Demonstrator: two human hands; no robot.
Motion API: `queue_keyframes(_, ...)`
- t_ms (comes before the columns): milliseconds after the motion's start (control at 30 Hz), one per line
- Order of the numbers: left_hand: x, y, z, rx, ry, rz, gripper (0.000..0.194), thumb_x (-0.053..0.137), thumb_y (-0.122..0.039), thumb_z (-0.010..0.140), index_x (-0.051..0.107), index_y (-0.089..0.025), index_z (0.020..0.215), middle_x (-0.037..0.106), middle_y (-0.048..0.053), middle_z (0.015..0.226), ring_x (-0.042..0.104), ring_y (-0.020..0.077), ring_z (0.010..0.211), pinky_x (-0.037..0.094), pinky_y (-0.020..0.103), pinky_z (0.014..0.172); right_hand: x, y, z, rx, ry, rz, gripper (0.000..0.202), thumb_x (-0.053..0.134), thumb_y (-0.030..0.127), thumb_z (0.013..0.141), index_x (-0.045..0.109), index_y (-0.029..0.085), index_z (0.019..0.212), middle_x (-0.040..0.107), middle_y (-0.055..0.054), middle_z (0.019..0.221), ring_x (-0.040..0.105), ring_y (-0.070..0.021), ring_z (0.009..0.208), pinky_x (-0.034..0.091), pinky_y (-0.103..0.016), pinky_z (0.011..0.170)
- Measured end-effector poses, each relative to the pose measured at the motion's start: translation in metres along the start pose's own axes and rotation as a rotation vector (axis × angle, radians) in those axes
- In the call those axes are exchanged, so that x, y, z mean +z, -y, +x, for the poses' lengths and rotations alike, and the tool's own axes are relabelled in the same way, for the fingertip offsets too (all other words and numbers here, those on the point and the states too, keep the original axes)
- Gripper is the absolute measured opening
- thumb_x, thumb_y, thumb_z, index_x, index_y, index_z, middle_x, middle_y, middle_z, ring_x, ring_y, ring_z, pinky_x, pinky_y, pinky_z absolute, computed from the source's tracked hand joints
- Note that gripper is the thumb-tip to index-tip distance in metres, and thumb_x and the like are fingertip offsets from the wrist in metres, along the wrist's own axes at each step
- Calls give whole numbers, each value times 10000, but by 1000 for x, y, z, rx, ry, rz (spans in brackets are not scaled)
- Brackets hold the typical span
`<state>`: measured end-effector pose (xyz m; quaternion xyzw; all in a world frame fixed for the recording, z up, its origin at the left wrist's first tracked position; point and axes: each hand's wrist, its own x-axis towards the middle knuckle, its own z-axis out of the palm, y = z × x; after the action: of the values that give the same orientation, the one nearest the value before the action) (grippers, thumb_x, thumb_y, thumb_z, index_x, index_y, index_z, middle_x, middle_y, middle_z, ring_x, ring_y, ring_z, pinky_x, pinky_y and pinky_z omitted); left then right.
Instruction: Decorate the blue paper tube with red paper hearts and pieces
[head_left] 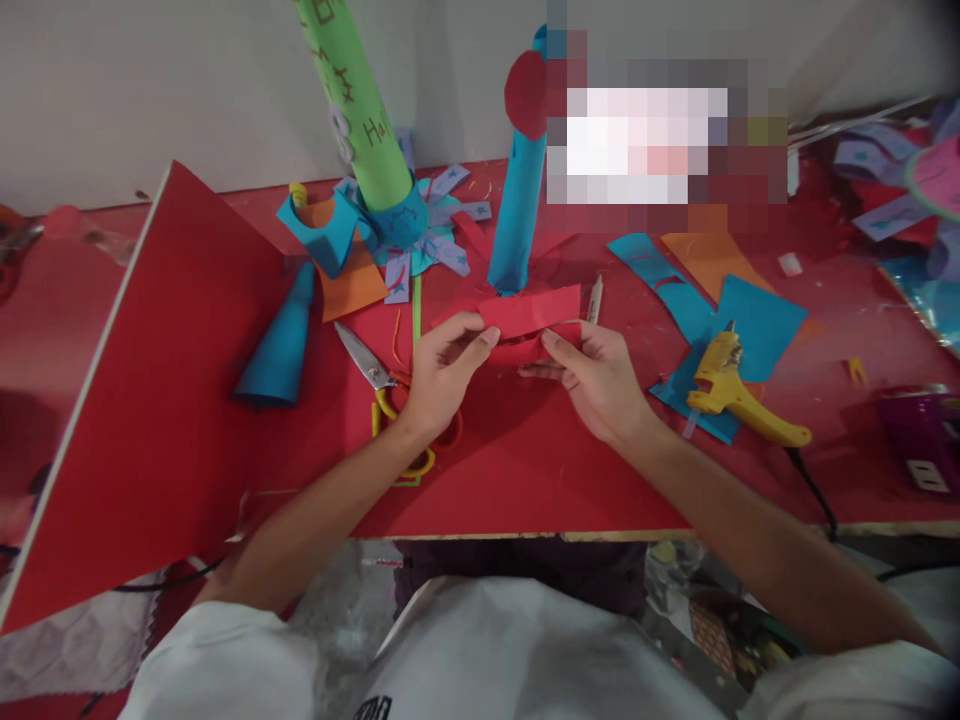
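Note:
A folded red paper strip (pixel 529 311) is held between my two hands above the red table. My left hand (pixel 448 372) pinches its left end between thumb and fingers. On the right end, my right hand (pixel 600 375) closes thumb and fingers in the same way. Scissors with yellow and red handles (pixel 365 358) lie beside and partly under my left hand. Just behind the paper stands a blue paper tube (pixel 517 205) with a red round piece near its top. A pen (pixel 595 299) lies behind my right hand.
A yellow glue gun (pixel 731 392) rests on blue paper pieces (pixel 765 322) at the right. Left of centre are a blue cone (pixel 277 345) and an upright red board (pixel 161 400). A green tube (pixel 364 120) stands at the back. Orange paper (pixel 352 286) lies near it.

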<state>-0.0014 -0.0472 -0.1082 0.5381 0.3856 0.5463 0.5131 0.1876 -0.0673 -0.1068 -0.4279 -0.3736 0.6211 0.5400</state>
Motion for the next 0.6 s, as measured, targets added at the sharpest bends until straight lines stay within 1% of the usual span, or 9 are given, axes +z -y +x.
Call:
queue_keyframes(133,-1,2,0,-49,-12,-22,279,812,-424,912,675,-210,796,519,-23,770,459,109,713,399,241,667,-1,-2,0,-49,-49,-24,301,912,489,800,777,235,888,787,-15,901,777,-194,789,729,-387,734)
queue_keyframes(200,-2,3,0,-51,-11,-21,271,811,-417,905,678,-211,790,512,-24,763,453,111,709,395,243,665,-1,-2,1,-53,-48,-21,303,911,486,801,769,237,897,787,-14,920,780,-197,811,731,-389,740)
queue_keyframes(300,-2,3,0,-52,-3,0,254,792,-386,912,675,-207,774,511,-24,754,445,111,702,390,248,666,0,-2,2,-53,-28,-16,327,901,482,812,749,260,996,794,-5,996,786,-194,825,729,-388,752)
queue_keyframes(367,-1,2,0,-54,-3,12,245,781,-361,915,667,-204,766,509,-24,754,438,111,700,383,251,666,0,-1,2,-61,-31,-8,342,897,461,817,726,279,1049,788,10,1026,787,-186,820,726,-365,729)
queue_keyframes(467,-1,1,0,-38,8,20,238,773,-333,917,660,-200,755,500,-26,743,430,110,698,373,255,673,-1,-1,3,-60,-52,6,331,899,428,806,710,283,1036,776,24,1010,782,-179,804,719,-335,675)
queue_keyframes(600,-1,0,-1,-16,4,14,248,764,-364,934,660,-206,773,500,-23,744,430,117,700,369,263,673,-1,-2,4,-42,-79,-16,302,894,413,796,719,271,997,782,17,1003,779,-190,796,727,-359,673)
